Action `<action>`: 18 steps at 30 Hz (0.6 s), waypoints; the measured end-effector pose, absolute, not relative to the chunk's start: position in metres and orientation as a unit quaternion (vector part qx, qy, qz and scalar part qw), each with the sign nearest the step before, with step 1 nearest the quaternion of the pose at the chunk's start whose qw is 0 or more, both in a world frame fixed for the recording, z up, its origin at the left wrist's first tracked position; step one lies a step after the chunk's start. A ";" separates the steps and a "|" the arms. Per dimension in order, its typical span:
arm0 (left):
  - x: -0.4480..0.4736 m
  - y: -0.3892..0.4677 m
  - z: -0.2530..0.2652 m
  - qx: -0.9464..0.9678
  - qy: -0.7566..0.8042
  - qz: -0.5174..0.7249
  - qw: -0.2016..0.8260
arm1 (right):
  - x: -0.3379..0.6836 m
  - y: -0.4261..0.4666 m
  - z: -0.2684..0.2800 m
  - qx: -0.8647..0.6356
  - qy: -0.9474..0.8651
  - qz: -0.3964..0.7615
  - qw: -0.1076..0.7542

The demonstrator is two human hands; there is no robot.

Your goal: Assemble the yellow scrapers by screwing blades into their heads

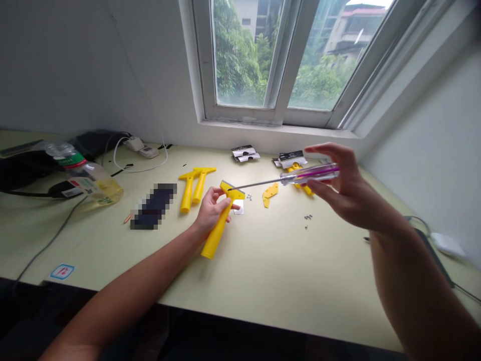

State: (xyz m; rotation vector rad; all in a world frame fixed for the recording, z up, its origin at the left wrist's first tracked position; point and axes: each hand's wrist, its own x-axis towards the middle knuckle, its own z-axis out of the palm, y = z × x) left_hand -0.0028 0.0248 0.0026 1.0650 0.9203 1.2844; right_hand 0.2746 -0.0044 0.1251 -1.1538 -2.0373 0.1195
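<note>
My left hand (211, 209) is closed round the neck of a yellow scraper (217, 231), whose head carries a thin metal blade edge and points away from me. My right hand (347, 188) grips a screwdriver (310, 173) by its clear and purple handle, index finger stretched out above it. The long shaft reaches left, and its tip meets the scraper's head. Beyond the scraper are small screws (249, 197) and a white card (238, 207). Loose yellow plates (270, 194) lie between the hands, with several more screws (308, 217) below the screwdriver handle.
Two yellow scrapers (187, 193) lie left of my hand, beside a blurred dark phone-like object (155, 206). A bottle (90, 180) lies tilted at the left among cables. Black-and-white packets (245, 153) and more yellow parts (306, 189) lie towards the window.
</note>
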 end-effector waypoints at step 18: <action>-0.001 0.023 0.002 0.463 0.397 0.554 0.567 | 0.275 -0.004 0.127 -0.469 -0.792 0.016 0.389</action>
